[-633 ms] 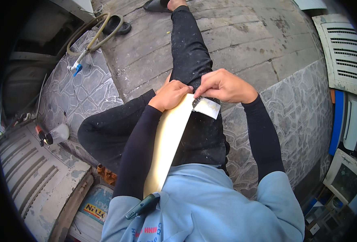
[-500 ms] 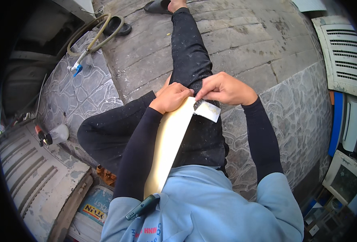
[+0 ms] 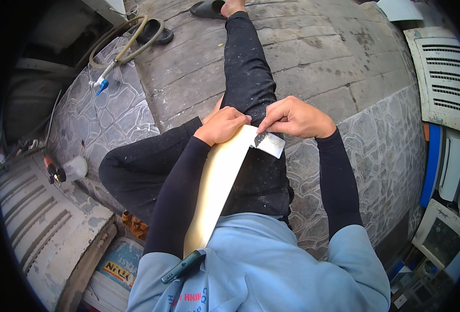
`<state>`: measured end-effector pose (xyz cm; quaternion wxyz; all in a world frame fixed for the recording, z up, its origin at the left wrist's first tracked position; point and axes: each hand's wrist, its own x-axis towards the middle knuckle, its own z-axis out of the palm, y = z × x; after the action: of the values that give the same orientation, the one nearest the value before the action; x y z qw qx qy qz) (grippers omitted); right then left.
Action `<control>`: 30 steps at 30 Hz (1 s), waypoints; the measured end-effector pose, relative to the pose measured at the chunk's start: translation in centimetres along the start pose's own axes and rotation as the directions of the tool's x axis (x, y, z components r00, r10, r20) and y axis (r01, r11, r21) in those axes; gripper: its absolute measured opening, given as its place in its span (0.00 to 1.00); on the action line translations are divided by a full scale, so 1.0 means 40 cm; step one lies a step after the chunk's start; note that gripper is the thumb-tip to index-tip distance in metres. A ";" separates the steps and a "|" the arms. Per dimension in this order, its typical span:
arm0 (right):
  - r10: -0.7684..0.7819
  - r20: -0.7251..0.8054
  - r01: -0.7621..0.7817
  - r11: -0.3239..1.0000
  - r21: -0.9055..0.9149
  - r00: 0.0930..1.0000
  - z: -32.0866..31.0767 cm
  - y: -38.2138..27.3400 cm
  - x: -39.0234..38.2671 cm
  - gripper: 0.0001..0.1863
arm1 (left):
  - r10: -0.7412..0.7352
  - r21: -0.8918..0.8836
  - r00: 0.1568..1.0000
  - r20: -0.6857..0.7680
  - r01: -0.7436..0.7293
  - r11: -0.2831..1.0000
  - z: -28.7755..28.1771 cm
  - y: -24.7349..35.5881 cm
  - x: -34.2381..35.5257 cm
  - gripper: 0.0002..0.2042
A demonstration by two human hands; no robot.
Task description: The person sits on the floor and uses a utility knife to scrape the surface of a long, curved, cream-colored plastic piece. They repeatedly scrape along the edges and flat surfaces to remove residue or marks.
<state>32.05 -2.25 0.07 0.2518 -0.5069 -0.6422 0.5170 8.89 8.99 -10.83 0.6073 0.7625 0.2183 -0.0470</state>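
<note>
A long, pale cream panel lies along my lap, its near end against my blue shirt. At its far right end sits a small white rectangular piece with a worn, yellowish face; whether it is part of the panel I cannot tell. My left hand is closed over the panel's far left edge, thumb toward the corner. Thumb and forefinger of my right hand are pinched together at the far right corner, just above a dark patch beside the white piece. Anything between those fingertips is too small to make out.
A hose with a blue-handled tap lies at the far left near a black sandal. To the left are a slatted panel, a spray bottle and a bucket. Vented panels line the right side.
My right hand has shifted slightly right along the panel's far corner, its fingers still pinched. My left hand keeps its hold, and the panel has barely moved.
</note>
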 end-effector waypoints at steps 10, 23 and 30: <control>-0.052 -0.122 0.047 0.998 -0.040 0.991 0.018 0.001 0.012 0.11 | 0.042 -0.054 0.999 0.010 -0.041 0.998 -0.004 0.007 0.007 0.24; 0.365 -0.459 -0.312 0.931 0.190 0.810 0.057 -0.093 -0.152 0.11 | -0.003 0.004 1.000 -0.031 0.003 1.000 0.003 0.055 -0.016 0.23; 0.098 -0.615 -0.250 0.954 -0.166 0.783 0.171 -0.138 -0.115 0.03 | -0.023 0.050 0.998 -0.054 0.026 0.998 -0.002 0.084 -0.029 0.23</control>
<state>25.77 -8.98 3.75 0.3301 -0.7281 -0.5367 0.2699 9.13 8.18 -7.37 0.5810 0.7759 0.2425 -0.0395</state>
